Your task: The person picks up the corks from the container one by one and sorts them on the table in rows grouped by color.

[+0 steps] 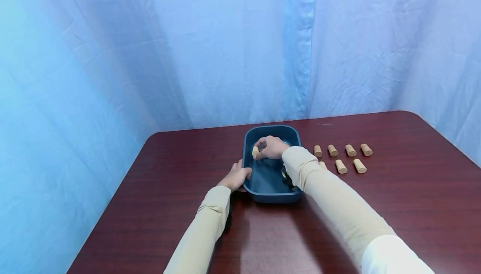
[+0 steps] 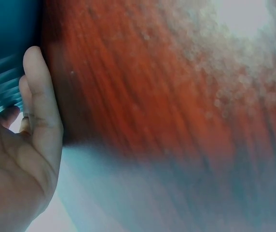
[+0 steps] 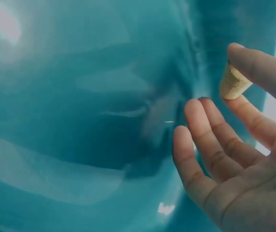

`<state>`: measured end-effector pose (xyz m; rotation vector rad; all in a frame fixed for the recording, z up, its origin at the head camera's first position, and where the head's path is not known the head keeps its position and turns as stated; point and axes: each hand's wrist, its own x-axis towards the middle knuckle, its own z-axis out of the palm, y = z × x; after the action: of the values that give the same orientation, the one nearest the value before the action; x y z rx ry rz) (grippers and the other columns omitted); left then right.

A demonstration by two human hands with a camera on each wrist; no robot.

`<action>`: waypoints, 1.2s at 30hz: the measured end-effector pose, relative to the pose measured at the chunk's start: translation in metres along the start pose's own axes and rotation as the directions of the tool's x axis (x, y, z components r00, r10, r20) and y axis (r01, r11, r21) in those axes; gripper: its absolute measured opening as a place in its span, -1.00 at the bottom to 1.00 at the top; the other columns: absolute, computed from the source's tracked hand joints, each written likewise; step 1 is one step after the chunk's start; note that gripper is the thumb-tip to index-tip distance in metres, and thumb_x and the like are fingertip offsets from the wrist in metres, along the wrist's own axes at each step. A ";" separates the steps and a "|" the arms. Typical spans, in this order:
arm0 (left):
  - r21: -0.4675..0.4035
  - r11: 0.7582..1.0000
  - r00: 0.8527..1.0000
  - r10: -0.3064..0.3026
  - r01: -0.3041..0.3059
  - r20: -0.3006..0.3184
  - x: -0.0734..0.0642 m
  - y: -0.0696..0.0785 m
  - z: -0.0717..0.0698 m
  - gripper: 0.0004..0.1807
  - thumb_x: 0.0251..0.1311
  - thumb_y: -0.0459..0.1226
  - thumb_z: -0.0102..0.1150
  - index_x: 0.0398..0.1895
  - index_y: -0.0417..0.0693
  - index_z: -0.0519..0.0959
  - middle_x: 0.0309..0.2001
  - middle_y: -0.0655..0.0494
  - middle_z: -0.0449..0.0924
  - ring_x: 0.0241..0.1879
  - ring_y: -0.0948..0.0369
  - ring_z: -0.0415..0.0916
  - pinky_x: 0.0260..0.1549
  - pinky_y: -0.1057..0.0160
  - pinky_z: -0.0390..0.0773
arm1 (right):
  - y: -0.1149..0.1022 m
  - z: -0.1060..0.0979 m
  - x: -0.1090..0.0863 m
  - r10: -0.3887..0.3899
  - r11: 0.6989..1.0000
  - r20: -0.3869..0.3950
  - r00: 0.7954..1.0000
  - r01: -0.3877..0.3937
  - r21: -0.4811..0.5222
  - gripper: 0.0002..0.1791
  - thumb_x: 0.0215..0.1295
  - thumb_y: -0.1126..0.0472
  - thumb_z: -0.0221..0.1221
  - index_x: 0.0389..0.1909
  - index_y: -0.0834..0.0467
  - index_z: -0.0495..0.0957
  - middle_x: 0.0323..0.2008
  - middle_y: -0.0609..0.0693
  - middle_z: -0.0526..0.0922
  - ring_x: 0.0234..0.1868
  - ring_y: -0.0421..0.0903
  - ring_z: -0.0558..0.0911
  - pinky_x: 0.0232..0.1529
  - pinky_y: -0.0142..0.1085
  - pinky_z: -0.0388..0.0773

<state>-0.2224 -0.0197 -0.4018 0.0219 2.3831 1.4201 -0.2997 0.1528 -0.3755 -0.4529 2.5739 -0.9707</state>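
A dark blue rectangular tub [image 1: 272, 196] with rounded corners stands on the table. Over its inside, my right hand [image 1: 272, 147] pinches a tapered cork [image 1: 256, 150] between thumb and index finger. The right wrist view shows that cork [image 3: 234, 83] held up near the wall, the other fingers spread apart from it. At the tub's left side, my left hand [image 1: 236, 176] grips the wall, thumb at the rim and fingers outside. In the left wrist view, the left hand [image 2: 24, 150] lies against the tub. My right forearm hides part of the tub's interior.
To the right of the tub, several corks [image 1: 350, 150] stand or lie in two rough rows on the dark red wooden table [image 1: 169, 173]. The right sleeve [image 1: 334, 199] partly covers the nearest one [image 1: 322, 165]. Light blue curtains [image 1: 233, 57] hang behind the table.
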 end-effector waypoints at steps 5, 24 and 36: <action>-0.001 1.000 1.000 -0.003 0.003 0.008 0.001 -0.001 -0.002 -0.21 0.03 -0.30 -0.17 0.47 -0.21 0.09 0.14 -0.19 0.11 -0.16 -0.05 0.35 -0.42 0.14 0.54 | -0.011 -0.014 -0.012 -0.036 0.999 0.011 0.999 0.036 0.032 -0.47 0.42 0.13 0.22 0.34 0.26 0.45 0.19 0.27 0.56 0.22 0.19 0.53 0.23 0.06 0.45; -0.010 1.000 1.000 -0.003 0.003 0.000 -0.002 -0.001 -0.008 -0.10 0.00 -0.31 -0.16 0.56 -0.17 0.00 0.29 -0.21 0.03 -0.09 -0.09 0.34 -0.42 0.14 0.51 | 0.006 -0.080 -0.067 -0.086 0.996 -0.094 0.992 0.083 -0.031 -0.41 0.43 0.10 0.22 0.39 0.26 0.40 0.22 0.34 0.50 0.25 0.27 0.47 0.20 0.18 0.44; -0.010 0.999 0.999 -0.033 0.033 0.009 0.007 -0.006 -0.008 -0.03 0.01 -0.30 -0.17 0.63 -0.09 -0.09 0.36 -0.18 -0.01 -0.06 -0.09 0.35 -0.45 0.20 0.47 | 0.064 -0.105 -0.113 -0.064 0.993 -0.166 0.984 0.047 -0.110 -0.41 0.40 0.09 0.26 0.37 0.24 0.42 0.16 0.31 0.55 0.15 0.24 0.53 0.03 0.14 0.51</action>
<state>-0.2304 -0.0277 -0.4055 -0.0131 2.3584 1.4140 -0.2557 0.3047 -0.3218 -0.4926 2.7892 -0.9313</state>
